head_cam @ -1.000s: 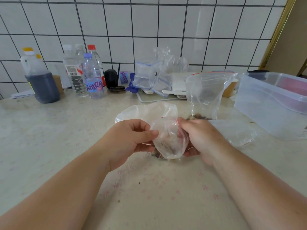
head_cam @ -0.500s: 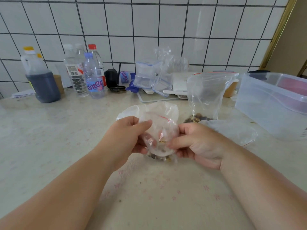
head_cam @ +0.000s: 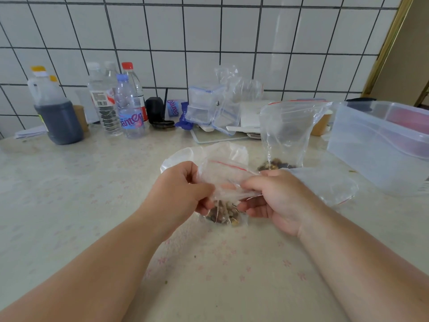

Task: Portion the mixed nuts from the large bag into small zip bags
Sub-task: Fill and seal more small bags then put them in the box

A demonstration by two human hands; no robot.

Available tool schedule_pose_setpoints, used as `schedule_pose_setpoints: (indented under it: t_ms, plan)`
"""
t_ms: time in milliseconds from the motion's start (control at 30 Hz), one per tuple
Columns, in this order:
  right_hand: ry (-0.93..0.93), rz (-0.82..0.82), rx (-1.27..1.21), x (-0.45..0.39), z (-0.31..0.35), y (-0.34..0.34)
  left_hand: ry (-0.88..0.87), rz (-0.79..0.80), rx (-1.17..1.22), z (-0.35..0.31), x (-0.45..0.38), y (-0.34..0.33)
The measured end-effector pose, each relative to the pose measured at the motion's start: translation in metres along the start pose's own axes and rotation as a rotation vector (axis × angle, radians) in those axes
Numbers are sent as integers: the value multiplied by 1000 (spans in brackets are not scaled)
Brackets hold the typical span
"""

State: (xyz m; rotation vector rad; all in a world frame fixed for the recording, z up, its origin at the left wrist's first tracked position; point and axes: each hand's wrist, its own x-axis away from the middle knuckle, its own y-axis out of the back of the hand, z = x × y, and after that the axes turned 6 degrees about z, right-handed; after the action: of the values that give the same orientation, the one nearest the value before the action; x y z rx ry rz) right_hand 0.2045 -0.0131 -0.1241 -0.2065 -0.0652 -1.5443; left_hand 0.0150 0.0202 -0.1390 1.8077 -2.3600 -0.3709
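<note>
Both hands, left hand [head_cam: 178, 189] and right hand [head_cam: 276, 196], pinch the small zip bag [head_cam: 226, 182] between them; I'd press its red strip flat from end to end.

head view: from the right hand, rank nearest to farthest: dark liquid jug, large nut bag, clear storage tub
1. Large nut bag, standing just behind the right hand.
2. Clear storage tub, further off at the right edge of the counter.
3. Dark liquid jug, far left by the tiled wall.
</note>
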Motion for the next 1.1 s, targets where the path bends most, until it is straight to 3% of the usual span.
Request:
schedule_pose_setpoints:
  t_ms: [167, 300, 400, 633, 767, 867, 1000, 1100]
  plan:
    - [-32, 35, -196, -1, 4, 3, 13, -89, -151, -3, 4, -1]
    - [-32, 188, -298, 3, 6, 7, 29, -71, -125, -2, 2, 1]
    - [45, 166, -280, 0, 2, 3, 45, -26, -93, -2, 3, 0]
    - [178, 5, 245, -4, -11, -2, 32, -89, -70, -3, 0, 3]
    - [196, -221, 618, -8, -14, 6, 49, -170, -34, -2, -2, 5]
    - [201, -351, 635, -11, -13, 14, 17, -249, -111, -1, -3, 6]
    - [246, -382, 593, -10, -10, 15, -45, -178, -224, -4, 1, 5]
    - [246, -297, 506, -4, -4, 10, 13, 5, 93, -10, 3, 8]
